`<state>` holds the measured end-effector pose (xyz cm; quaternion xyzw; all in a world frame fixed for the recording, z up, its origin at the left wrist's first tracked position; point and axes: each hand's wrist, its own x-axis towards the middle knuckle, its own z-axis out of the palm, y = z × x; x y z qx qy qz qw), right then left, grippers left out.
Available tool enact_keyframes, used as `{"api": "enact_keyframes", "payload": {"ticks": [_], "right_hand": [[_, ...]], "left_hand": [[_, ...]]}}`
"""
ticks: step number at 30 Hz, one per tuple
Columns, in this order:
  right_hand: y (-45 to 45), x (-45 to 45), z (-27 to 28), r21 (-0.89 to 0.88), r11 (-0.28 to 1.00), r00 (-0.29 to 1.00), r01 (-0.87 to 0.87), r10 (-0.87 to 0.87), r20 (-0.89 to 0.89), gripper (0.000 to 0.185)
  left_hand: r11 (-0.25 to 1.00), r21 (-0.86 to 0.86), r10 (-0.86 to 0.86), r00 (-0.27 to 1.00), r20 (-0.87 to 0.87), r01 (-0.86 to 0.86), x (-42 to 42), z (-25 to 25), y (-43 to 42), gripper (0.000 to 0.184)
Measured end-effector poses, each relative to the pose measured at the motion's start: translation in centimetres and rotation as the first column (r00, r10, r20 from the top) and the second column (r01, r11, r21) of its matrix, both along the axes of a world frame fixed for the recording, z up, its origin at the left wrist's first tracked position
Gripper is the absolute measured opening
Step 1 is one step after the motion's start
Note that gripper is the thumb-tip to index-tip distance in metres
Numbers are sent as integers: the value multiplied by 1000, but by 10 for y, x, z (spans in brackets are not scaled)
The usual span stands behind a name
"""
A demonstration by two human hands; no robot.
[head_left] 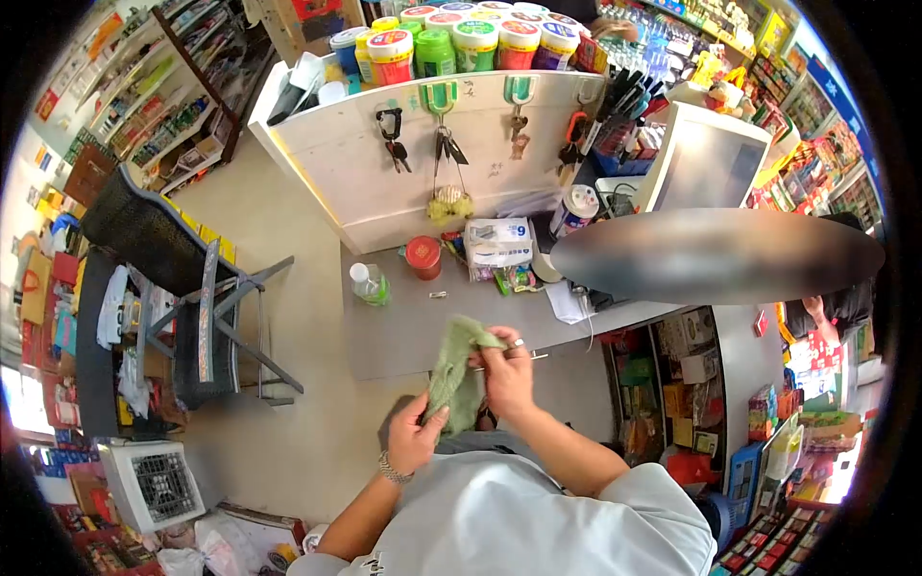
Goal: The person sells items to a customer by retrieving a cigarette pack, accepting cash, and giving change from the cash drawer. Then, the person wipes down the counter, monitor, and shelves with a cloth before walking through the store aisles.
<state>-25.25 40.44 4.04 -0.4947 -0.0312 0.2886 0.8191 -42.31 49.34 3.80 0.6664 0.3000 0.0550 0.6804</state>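
A green cloth [459, 370] hangs folded between my two hands, in front of my body and over the near edge of the grey counter [384, 341]. My left hand [416, 437] pinches its lower left edge between thumb and fingers. At the upper right corner, my right hand [507, 374] grips the cloth, a ring on one finger. Beyond the cloth on the counter stand a clear bottle with green liquid [369, 285] and a round red container [423, 258]. A small light-coloured item [438, 295] lies near them.
A white packet [498, 242] and a monitor [706, 158] stand further back. Keys [448, 146] hang on the white partition [346, 182], topped by several colourful tubs [476, 43]. A folding chair [197, 298] is at left. A person in dark clothing [850, 312] is at right.
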Motion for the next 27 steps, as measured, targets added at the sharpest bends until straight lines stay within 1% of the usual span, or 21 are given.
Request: {"api": "enact_keyframes", "payload": {"ticks": [1, 2, 3, 4, 5, 6, 8, 9, 10, 12, 13, 14, 16, 18, 19, 20, 21, 22, 23, 25, 27], "right_hand": [[7, -9, -3, 62, 997, 998, -37, 40, -38, 15], [13, -18, -3, 126, 989, 994, -76, 85, -70, 18], [17, -28, -5, 229, 962, 981, -149, 173, -86, 27], [17, -35, 0, 174, 948, 963, -268, 269, 17, 33], [21, -42, 16, 205, 929, 951, -307, 309, 27, 33], [29, -48, 28, 235, 907, 936, -350, 351, 37, 34], [56, -45, 25, 137, 930, 936, -341, 350, -47, 38], [75, -43, 27, 104, 950, 944, -293, 305, -126, 36], [95, -39, 29, 98, 948, 943, -302, 312, -116, 36], [140, -25, 37, -22, 980, 980, -197, 198, 32, 34], [168, -13, 46, -67, 996, 966, -66, 81, 244, 33], [196, 2, 57, -92, 993, 894, 76, -27, 446, 33], [253, 28, 71, 79, 951, 845, 298, -301, 442, 34], [298, 46, 94, 223, 881, 777, 417, -473, 416, 36], [319, 57, 95, 225, 789, 600, 571, -589, 541, 33], [333, 49, 88, 220, 762, 579, 609, -616, 533, 33], [350, 37, 80, 54, 670, 369, 740, -472, 801, 30], [365, 28, 84, -66, 495, 194, 866, -213, 958, 27], [372, 23, 87, -80, 446, 209, 891, -249, 946, 27], [371, 7, 104, -189, 537, 421, 822, -350, 837, 27], [368, 18, 103, -149, 482, 382, 863, -431, 818, 29]], "left_hand": [[998, 68, -12, 989, 147, 2, 2, 8, 3, 51], [997, 71, 2, 988, 157, -13, 8, 18, 4, 51], [988, 155, -29, 965, 259, -12, 12, 31, 6, 54], [971, 239, -60, 935, 350, -27, 13, 46, 10, 57], [954, 294, -138, 949, 285, 50, 12, 64, 16, 75], [955, 297, -98, 952, 288, 9, 9, 73, 19, 75], [879, 475, -167, 915, 366, -30, 8, 84, 33, 79], [891, 443, -245, 925, 290, 97, 3, 89, 50, 82], [893, 442, -237, 923, 302, 85, -3, 90, 67, 82], [791, 609, -299, 906, 299, 60, -13, 86, 109, 84], [774, 632, -291, 907, 304, 36, -18, 80, 138, 80], [781, 623, -310, 898, 313, 52, -21, 80, 168, 80], [907, 413, -115, 895, 431, -82, -15, 93, 238, 68], [863, 485, -94, 898, 430, -141, 8, 120, 300, 64], [874, 478, -137, 900, 415, -87, 20, 136, 325, 64], [919, 378, -85, 880, 468, -112, 38, 152, 346, 62], [950, 282, -31, 859, 511, -133, 58, 168, 367, 60], [948, 307, -87, 865, 494, -80, 81, 183, 386, 60], [945, 318, -109, 852, 512, -70, 103, 196, 400, 59], [942, 337, -180, 849, 497, 3, 141, 213, 412, 57], [908, 404, -135, 836, 532, -109, 184, 231, 419, 58]]}}
